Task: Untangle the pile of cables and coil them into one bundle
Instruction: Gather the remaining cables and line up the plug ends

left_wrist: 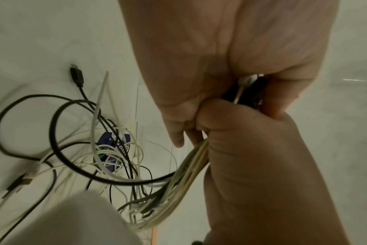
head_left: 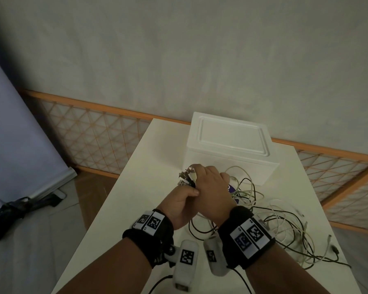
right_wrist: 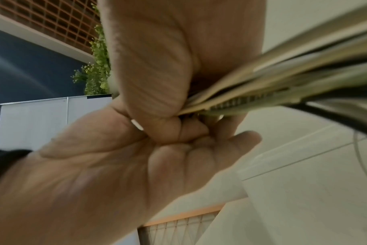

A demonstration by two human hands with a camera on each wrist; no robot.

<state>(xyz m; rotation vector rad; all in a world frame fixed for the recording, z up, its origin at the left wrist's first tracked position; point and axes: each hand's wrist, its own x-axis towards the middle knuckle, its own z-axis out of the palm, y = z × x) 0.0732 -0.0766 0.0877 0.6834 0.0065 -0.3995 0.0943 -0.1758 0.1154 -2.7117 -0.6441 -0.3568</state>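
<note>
Above the white table [head_left: 145, 170] my two hands meet around one gathered cable bundle [head_left: 187, 176], whose plug ends stick out past my fingers. My right hand [head_left: 212, 187] wraps over the bundle from above; my left hand [head_left: 180, 203] grips it from the left, thumb against the right hand. In the left wrist view, my left hand [left_wrist: 189, 58] and right hand [left_wrist: 262, 165] clamp the bundle [left_wrist: 191, 167], and its strands trail down into the loose cable pile [left_wrist: 84, 149]. In the right wrist view, the right hand [right_wrist: 153, 66] squeezes the bundle [right_wrist: 283, 79] above the left hand [right_wrist: 115, 174].
Behind the hands stands a white foam box [head_left: 227, 141]. Black and white loose cables [head_left: 280, 228] sprawl to the table's right edge. A blue label [left_wrist: 109, 145] lies under them, and a black USB plug [left_wrist: 76, 74] lies apart. A wooden lattice rail [head_left: 98, 132] runs behind.
</note>
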